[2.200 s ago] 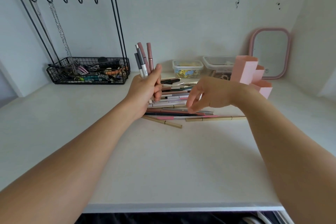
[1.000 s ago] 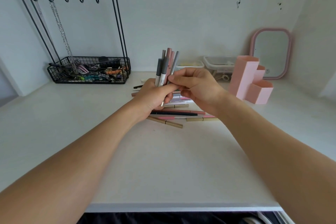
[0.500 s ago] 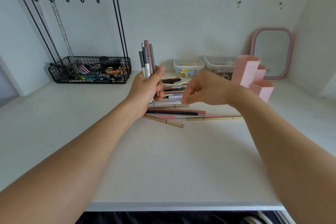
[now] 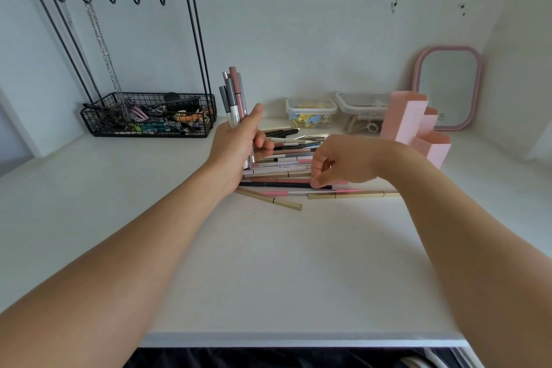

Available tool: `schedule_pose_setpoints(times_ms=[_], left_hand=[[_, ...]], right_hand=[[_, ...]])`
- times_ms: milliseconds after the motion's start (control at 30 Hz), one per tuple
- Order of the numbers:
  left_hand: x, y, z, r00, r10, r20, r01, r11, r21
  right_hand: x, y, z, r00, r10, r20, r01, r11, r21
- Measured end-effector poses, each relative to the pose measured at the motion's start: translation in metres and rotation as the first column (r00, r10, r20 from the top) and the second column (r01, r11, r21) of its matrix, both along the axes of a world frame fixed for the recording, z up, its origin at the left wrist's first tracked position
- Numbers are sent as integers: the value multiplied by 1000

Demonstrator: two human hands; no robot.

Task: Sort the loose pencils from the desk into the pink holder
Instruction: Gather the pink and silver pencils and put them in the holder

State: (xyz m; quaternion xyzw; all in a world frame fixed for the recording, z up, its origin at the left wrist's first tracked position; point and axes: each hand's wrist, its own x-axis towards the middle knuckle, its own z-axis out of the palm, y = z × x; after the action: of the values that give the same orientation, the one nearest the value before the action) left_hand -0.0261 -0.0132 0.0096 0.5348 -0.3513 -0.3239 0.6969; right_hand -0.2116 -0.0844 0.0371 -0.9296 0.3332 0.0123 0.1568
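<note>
Clutter lines the back of the desk [image 4: 268, 263]: a black wire rack [image 4: 149, 113] at the left with hooks above and a basket below holding dark clips and small oddments, two chains [image 4: 103, 48] hanging from the hooks into it. Right of centre stand two clear tubs [image 4: 310, 112], the left with yellow and blue bits inside, the right with brownish items I cannot make out. A pink-framed mirror [image 4: 448, 86] leans on the wall in the right corner.

The pink holder [image 4: 409, 125] stands in front of the mirror, just behind the right wrist, which partly hides its lower steps; its stepped compartments are open upward, and their contents cannot be seen.

Loose pencils [image 4: 286, 164] lie in a pile mid-desk between the two hands, mostly with long axes running left to right; one gold pencil [image 4: 268, 199] at the front angles down to the right.

The left hand [image 4: 236, 149] grips a bunch [image 4: 233, 95] of grey, white and pink pencils, fingers curled round them, thumb up; they stand nearly upright, tops tilted slightly left.

The right hand [image 4: 337, 164] is lowered onto the pile, thumb and forefinger pinching at a dark pencil [image 4: 277, 185] near the front; whether it is actually held, I cannot tell.
</note>
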Motion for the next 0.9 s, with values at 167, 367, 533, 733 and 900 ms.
schedule_pose_setpoints(times_ms=[167, 367, 533, 733, 900], left_hand=[[6, 3, 1, 1000, 10, -12, -10, 1000, 1], [0, 8, 4, 992, -124, 11, 124, 992, 33], [-7, 8, 2, 982, -183, 38, 182, 983, 16], [-10, 10, -2, 984, -149, 96, 150, 989, -5], [-13, 9, -3, 981, -127, 148, 128, 992, 2]], right_hand=[[-15, -13, 11, 965, -87, 248, 71, 995, 74], [4, 0, 11, 593, -305, 745, -158, 863, 480], [27, 16, -3, 484, -352, 801, -259, 817, 515], [40, 23, -18, 419, -412, 809, -267, 795, 544], [45, 29, -24, 399, -409, 820, -179, 843, 508]])
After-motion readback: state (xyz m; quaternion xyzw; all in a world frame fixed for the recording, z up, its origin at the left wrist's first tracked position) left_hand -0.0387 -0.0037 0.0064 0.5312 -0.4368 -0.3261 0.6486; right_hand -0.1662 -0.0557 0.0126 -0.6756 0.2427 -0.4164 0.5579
